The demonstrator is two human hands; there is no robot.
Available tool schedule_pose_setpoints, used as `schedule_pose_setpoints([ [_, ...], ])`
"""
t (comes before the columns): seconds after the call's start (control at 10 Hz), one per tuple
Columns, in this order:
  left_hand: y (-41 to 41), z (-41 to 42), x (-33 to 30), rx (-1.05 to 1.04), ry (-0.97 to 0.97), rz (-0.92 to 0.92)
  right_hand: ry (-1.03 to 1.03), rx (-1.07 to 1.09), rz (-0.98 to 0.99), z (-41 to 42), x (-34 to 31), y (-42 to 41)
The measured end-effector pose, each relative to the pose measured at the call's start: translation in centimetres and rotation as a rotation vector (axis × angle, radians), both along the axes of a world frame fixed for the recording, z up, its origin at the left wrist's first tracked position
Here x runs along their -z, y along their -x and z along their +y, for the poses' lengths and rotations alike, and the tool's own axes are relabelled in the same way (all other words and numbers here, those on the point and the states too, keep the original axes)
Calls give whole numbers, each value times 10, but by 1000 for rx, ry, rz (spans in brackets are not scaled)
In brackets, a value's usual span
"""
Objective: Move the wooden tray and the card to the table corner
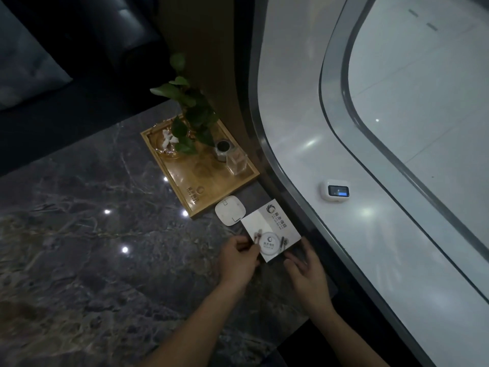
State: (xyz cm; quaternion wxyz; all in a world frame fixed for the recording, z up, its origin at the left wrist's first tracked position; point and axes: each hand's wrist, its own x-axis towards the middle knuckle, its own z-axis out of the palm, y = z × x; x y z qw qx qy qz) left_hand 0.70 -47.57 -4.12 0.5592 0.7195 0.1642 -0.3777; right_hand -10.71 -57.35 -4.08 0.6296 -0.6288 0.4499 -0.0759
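A wooden tray (185,185) lies on the dark marble table (79,234), near its far right edge. It carries a leafy plant (190,120), a glass dish, a small dark cup and a clear glass bottle. Nearer to me lies a white card (272,229) with a printed logo and a plate picture, close to the table's right edge. My left hand (238,260) pinches the card's left edge. My right hand (307,271) hovers at the card's near right corner with its fingers spread; whether it touches the card is unclear.
A white rounded square device (229,210) sits between the tray and the card. Right of the table runs a curved white ledge (304,128) bearing a small white gadget with a lit screen (334,190). A dark sofa (53,62) stands beyond the table.
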Motion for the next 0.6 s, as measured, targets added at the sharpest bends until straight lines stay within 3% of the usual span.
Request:
schedule_pose_setpoints([
  [0.2, 0, -2, -7, 5, 59, 15, 7, 8, -55, 0, -3, -3],
  [0.4, 1, 3, -18, 22, 77, -11, 169, -7, -47, 4, -11, -4],
  [0.6, -11, 40, -42, 33, 45, -191, 198, -95, -102, 25, -43, -23],
])
